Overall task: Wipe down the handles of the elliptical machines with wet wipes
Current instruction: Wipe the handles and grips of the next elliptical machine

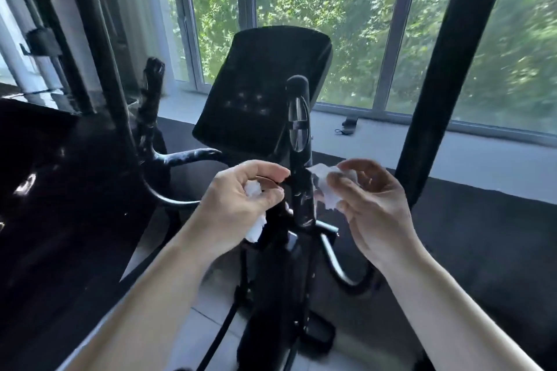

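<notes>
Hands either side of handle (301,190), left hand (241,199) clutching wipe (254,220), right hand (370,205) pinching another

This is an indoor exercise room, a small gym. A black elliptical machine with a dark, rounded console panel (262,90) and an upright black handle with a silvery sensor plate (298,123) stands before a wide window with pale grey frames (391,39), green trees outside. Black upright bars of further fitness equipment (452,69) rise beside it, over dark floor matting (482,235) and pale tiles.
</notes>
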### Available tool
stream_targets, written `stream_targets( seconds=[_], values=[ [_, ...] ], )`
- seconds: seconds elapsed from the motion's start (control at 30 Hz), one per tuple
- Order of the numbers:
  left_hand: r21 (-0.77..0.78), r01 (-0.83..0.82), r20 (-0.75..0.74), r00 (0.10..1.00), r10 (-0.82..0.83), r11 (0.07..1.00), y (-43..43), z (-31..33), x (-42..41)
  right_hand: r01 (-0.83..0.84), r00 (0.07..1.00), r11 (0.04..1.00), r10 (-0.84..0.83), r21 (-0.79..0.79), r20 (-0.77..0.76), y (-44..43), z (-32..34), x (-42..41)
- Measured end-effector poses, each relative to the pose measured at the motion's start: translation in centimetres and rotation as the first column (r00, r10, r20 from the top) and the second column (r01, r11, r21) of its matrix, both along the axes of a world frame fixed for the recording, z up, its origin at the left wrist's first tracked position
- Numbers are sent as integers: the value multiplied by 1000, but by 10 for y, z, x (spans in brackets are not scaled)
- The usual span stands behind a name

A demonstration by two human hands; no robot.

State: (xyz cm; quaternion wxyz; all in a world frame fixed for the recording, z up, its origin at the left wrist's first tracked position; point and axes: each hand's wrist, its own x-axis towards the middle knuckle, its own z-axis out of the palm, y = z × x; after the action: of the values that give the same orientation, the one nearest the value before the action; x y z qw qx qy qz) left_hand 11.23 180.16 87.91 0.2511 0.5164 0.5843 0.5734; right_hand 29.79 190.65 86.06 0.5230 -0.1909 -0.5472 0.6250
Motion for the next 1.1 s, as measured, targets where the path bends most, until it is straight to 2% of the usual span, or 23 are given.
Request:
stream_targets(
  seconds=[0.13,0.23,0.33,0.37,0.43,0.5,0.63,0.77,0.9,1.03,1.1],
  values=[
    [122,-128,-47,990,134,984,24,26,-6,137,988,983,-144,125,51,15,25,-9],
    [210,-266,-134,945,297,941,41,39,-5,176,979,963,-193,204,68,29,43,-17],
    [173,-262,-152,945,289,949,52,43,-2,152,984,959,-169,240,52,36,63,-24],
    [141,-244,-140,955,263,960,54,43,0,179,976,936,-208,305,68,38,68,-26],
    [102,-216,-114,967,227,971,55,42,3,259,923,818,-366,513,118,41,77,-32],
    [117,-219,-92,969,230,969,58,43,2,326,877,710,-473,625,81,47,84,-39],
    [222,-234,-53,966,251,947,71,60,-7,365,874,659,-487,658,3,63,100,-58],
    [263,-194,-86,971,223,945,82,71,-7,312,878,626,-477,715,35,81,101,-74],
    [249,-195,-24,978,208,949,90,70,-10,316,859,599,-510,735,46,76,80,-66],
    [238,-170,8,985,173,956,89,73,-14,245,879,686,-456,685,142,75,64,-55],
    [236,-165,0,985,170,958,89,73,-14,267,900,717,-425,644,100,79,76,-58]
  ],
)
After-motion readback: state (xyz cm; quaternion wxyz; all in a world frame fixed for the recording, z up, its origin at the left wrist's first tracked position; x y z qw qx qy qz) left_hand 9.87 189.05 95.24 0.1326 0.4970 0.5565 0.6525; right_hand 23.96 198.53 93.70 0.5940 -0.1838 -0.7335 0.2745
